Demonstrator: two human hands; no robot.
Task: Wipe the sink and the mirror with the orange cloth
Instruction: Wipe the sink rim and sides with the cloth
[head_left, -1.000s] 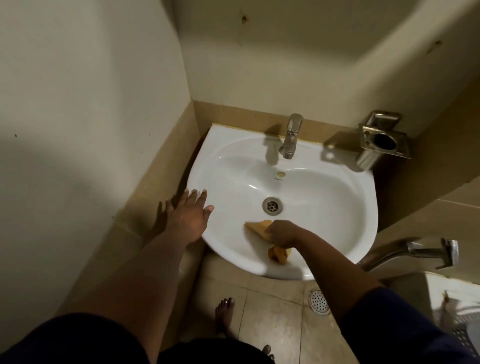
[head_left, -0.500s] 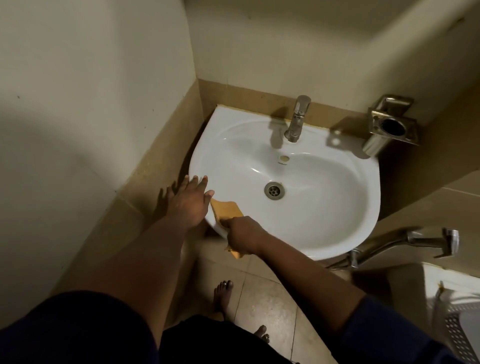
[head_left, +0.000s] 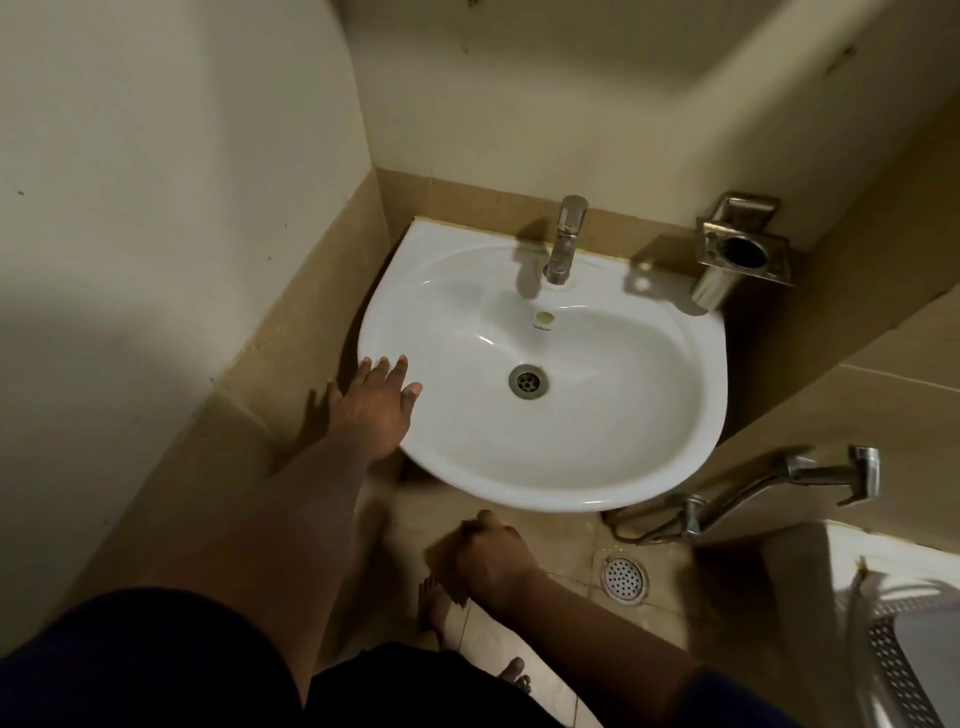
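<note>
Left hand (head_left: 376, 402) resting flat on the left rim of the white washbasin (head_left: 613, 488), fingers spread and straight, gripping nothing. Bracing against the basin, apparently.

Right hand (head_left: 488, 564) hanging below the basin's front edge, over the floor tiles, fingers curled; blurred. Orange cloth (head_left: 441, 558) showing only as a dull smear at the knuckles, presumably bunched in that fist; exact grip not resolvable. Cloth clear of the porcelain, not touching it.

Basin bowl bare, drain (head_left: 529, 382) central, chrome tap (head_left: 566, 239) at the back. Wall-mounted steel tumbler holder (head_left: 740, 257) further right, hand-spray (head_left: 810, 475) below it. Mirror not in view.

Risks, as judged: cloth slipping from a loose fist onto the floor and picking up dirt; bare foot (head_left: 434, 605) sliding if the tiles are damp; cloth snagging the tap on the back pass.
</note>
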